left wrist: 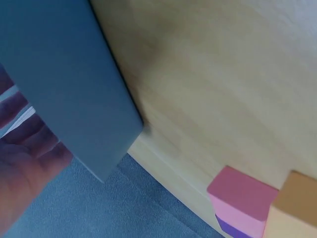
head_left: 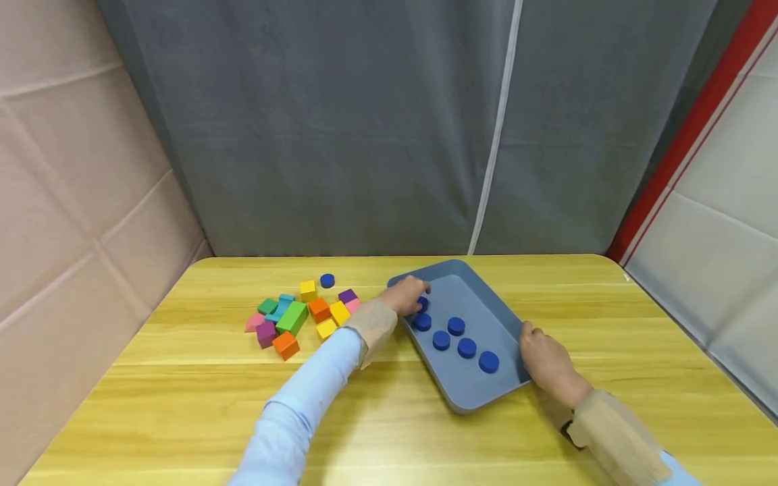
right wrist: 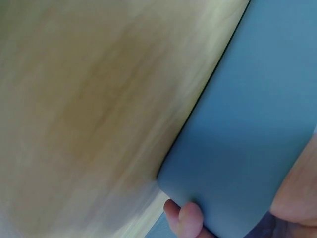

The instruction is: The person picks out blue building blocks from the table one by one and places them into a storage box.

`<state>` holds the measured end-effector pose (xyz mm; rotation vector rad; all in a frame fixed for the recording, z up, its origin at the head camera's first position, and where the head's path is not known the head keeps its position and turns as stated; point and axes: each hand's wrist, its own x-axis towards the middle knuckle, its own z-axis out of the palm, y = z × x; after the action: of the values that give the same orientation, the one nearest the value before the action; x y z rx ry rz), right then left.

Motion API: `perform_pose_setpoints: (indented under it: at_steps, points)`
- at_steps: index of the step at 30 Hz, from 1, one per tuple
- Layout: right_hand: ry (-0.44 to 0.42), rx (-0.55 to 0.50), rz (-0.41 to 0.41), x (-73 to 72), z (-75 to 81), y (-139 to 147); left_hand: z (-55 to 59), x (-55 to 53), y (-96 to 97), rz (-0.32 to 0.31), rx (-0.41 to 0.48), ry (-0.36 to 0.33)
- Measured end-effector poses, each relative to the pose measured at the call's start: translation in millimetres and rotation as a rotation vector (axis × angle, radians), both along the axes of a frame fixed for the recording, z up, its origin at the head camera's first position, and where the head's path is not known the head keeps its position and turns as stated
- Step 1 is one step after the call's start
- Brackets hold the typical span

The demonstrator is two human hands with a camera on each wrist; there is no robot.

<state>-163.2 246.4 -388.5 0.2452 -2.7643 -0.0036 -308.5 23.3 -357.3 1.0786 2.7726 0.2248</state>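
A grey-blue rectangular tray stands at an angle on the table. Several round blue discs lie inside it. My left hand reaches over the tray's left rim, its thumb and fingers around one blue disc near the far left; I cannot tell whether they pinch it. In the left wrist view, the tray wall partly hides the fingers. My right hand grips the tray's right rim near the front corner. Its fingertips show at the tray's edge in the right wrist view.
Left of the tray, a loose group of colored blocks includes a green block, an orange block and a purple block. One blue disc lies behind them on the wooden table. A grey curtain hangs behind the table.
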Motion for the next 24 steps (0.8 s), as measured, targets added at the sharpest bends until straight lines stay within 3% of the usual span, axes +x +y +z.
perform_pose_setpoints:
  at_steps: [12, 24]
  points:
    - [0.004, -0.003, 0.014, 0.1, -0.9, 2, 15.6, 0.1, -21.7, -0.037, 0.135, 0.091]
    - [-0.009, -0.019, 0.012, -1.9, -2.5, 4, 24.0, -10.5, -51.0, 0.022, 0.214, 0.156]
